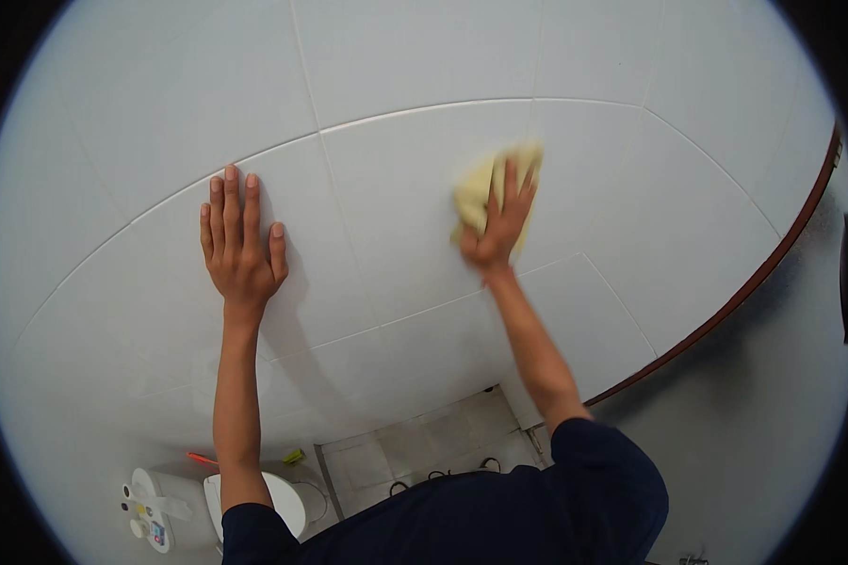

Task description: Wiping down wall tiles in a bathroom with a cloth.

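My left hand (242, 244) lies flat against the white tiled wall (410, 212), its fingertips near a raised horizontal grout line. It holds nothing, and the thumb stands apart from the fingers. To the right, my right hand (502, 219) presses a pale yellow cloth (475, 194) to the wall below the same line. Its fingers are spread over the cloth, and both look slightly blurred. Part of the cloth is hidden under the palm.
At the lower left are a toilet (287, 501) and its cistern (184, 540), with small items on top. Beside them lie an orange-handled item (201, 458) and a green item (294, 456). A brown frame edge (742, 304) bounds the wall at right. Grey floor tiles (424, 438) show below.
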Demonstrator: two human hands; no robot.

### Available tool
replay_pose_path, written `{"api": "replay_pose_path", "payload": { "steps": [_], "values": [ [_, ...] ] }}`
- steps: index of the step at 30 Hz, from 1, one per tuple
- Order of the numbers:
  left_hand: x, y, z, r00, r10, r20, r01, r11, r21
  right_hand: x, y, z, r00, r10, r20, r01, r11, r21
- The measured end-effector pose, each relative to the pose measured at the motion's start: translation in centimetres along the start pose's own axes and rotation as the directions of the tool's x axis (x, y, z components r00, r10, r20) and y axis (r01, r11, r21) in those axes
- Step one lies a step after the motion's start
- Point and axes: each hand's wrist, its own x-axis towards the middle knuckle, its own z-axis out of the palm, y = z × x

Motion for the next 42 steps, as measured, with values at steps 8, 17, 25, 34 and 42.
{"api": "replay_pose_path", "payload": {
  "steps": [8, 17, 25, 34, 42],
  "values": [
    [-0.4, -0.4, 0.0, 1.000, 0.011, 0.008, -0.011, 1.000, -0.007, 24.0, -3.2, -0.3, 0.975, -0.196, -0.106, 0.199, 0.980, 0.015],
    [0.1, 0.1, 0.0, 1.000, 0.012, -0.025, -0.012, 1.000, 0.003, -11.6, 2.6, -1.7, 0.997, 0.052, 0.058, -0.051, 0.999, -0.005],
    [-0.1, -0.1, 0.2, 1.000, -0.001, -0.006, 0.001, 1.000, 0.015, 14.7, -0.1, -0.5, 0.992, -0.114, -0.050, 0.115, 0.993, 0.031],
    [-0.4, 0.3, -0.1, 1.000, 0.018, -0.021, -0.018, 1.000, 0.000, 9.7, 2.3, -2.5, 0.996, -0.074, -0.041, 0.075, 0.997, 0.028],
    [1.8, 1.6, -1.3, 0.998, 0.020, -0.052, -0.022, 0.999, -0.031, -8.8, 5.1, -2.0, 0.994, 0.085, 0.070, -0.086, 0.996, 0.006]
  ]
}}
